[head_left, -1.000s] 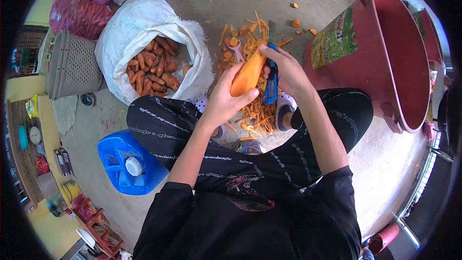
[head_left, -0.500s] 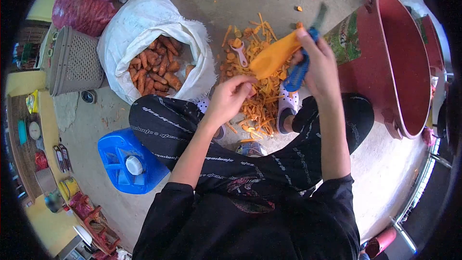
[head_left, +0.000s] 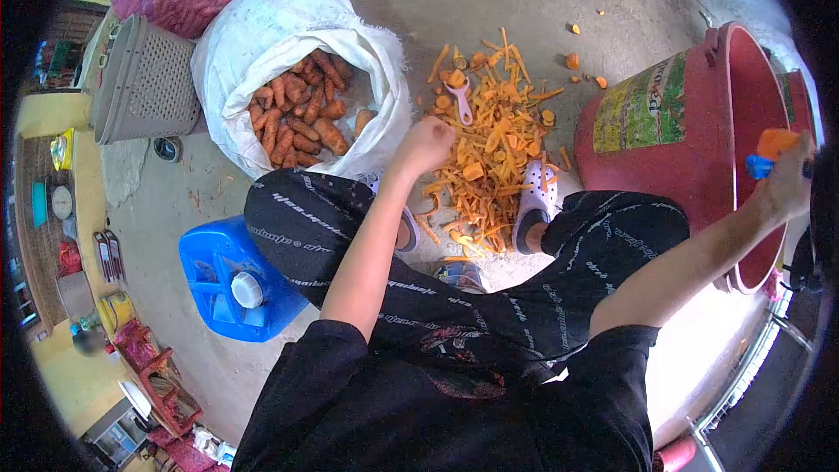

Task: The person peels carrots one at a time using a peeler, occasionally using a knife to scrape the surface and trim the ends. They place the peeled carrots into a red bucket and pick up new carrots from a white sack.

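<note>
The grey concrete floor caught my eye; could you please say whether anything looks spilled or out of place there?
Yes: loose orange peelings lie heaped straight on the floor, uncontained, with a pale pink tool among them. Small orange pieces sit scattered apart from the heap, near the red plastic bucket.

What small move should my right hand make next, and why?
Probably release the orange carrot into the red bucket but keep gripping the blue tool, because your right hand holds both and appears to be at the bucket's open mouth.
</note>
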### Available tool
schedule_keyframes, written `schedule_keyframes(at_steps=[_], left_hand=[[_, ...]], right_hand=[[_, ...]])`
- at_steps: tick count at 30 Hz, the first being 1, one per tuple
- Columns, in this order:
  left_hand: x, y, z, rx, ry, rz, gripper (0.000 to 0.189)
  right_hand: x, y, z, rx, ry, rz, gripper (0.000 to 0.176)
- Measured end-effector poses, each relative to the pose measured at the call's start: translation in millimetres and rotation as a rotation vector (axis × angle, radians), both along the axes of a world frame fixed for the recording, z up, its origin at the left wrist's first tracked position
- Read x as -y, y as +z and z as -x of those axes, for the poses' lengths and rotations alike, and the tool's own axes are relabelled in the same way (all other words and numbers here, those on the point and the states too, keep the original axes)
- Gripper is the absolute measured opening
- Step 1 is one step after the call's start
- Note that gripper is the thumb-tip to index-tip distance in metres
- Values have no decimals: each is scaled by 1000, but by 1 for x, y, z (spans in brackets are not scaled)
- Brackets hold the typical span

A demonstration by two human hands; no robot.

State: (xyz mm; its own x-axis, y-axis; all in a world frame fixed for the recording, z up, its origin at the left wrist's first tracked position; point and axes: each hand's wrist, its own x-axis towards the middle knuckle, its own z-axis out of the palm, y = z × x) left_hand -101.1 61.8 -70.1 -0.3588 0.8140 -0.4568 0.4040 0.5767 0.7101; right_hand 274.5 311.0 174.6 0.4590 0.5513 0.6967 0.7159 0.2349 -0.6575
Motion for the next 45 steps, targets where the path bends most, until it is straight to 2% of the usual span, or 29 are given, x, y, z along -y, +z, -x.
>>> schedule_keyframes(at_steps=[2, 5, 6, 8, 9, 11, 14, 15, 17, 19, 20, 21, 22, 23, 24, 25, 26, 27, 29, 30, 34, 37, 39, 42, 45], left_hand=[[0, -40, 16, 97, 111, 39, 27], [5, -82, 25, 105, 255, 107, 24], [5, -83, 26, 153, 311, 106, 23], [1, -81, 24, 257, 416, 102, 23], [-1, -89, 27, 213, 482, 57, 25], [-1, -116, 46, 121, 618, -31, 29], [0, -142, 89, -332, 623, 8, 26], [3, -137, 101, -445, 630, -8, 25], [6, -123, 125, -488, 666, -4, 26], [1, -125, 155, -479, 686, 103, 25], [-4, -129, 171, -522, 692, 131, 25], [-8, -134, 186, -566, 697, 163, 25], [-10, -140, 200, -612, 701, 199, 25], [-11, -148, 214, -622, 729, 201, 26], [-15, -159, 228, -633, 753, 195, 27], [-21, -168, 241, -639, 779, 184, 28], [-25, -173, 257, -640, 670, 186, 34], [-26, -200, 285, -642, 620, 294, 45], [-49, -185, 301, -154, 672, 322, 54], [-60, -186, 311, -55, 662, 345, 54], [-75, -203, 337, -229, 519, 414, 56], [-80, -210, 341, -376, 466, 458, 57], [-82, -210, 335, -485, 469, 472, 57], [-72, -207, 309, -638, 567, 428, 59], [-47, -187, 256, -564, 804, 195, 60]], right_hand=[[-5, -15, -6, 75, -40, 9, 26], [-20, -32, -11, 213, -51, 63, 27], [-24, -35, -12, 268, -52, 84, 27], [-7, -31, 29, 220, -38, 58, 27], [6, -28, 58, 195, -31, 43, 26], [30, -34, 108, 353, 165, -166, 20], [51, -41, 152, 224, 415, -244, 21], [54, -47, 162, 281, 466, -232, 22], [56, -57, 184, 398, 564, -232, 27], [73, -91, 211, 150, 703, 228, 30], [83, -99, 229, 76, 667, 608, 34], [82, -135, 234, 147, 714, 640, 41], [83, -175, 238, 105, 807, 779, 43], [87, -214, 240, 239, 878, 865, 43], [94, -230, 245, 270, 907, 1083, 38], [108, -264, 241, 402, 944, 1097, 35], [121, -297, 236, 536, 981, 1107, 32], [129, -315, 233, 604, 1088, 1237, 31], [142, -320, 231, 725, 1228, 1485, 30], [147, -315, 234, 776, 1259, 1594, 30], [155, -318, 234, 717, 1364, 1574, 26], [146, -318, 234, 667, 1346, 1517, 26], [140, -310, 239, 666, 1214, 1562, 26], [137, -310, 240, 663, 1150, 1592, 27], [137, -327, 234, 656, 1165, 1518, 27]])
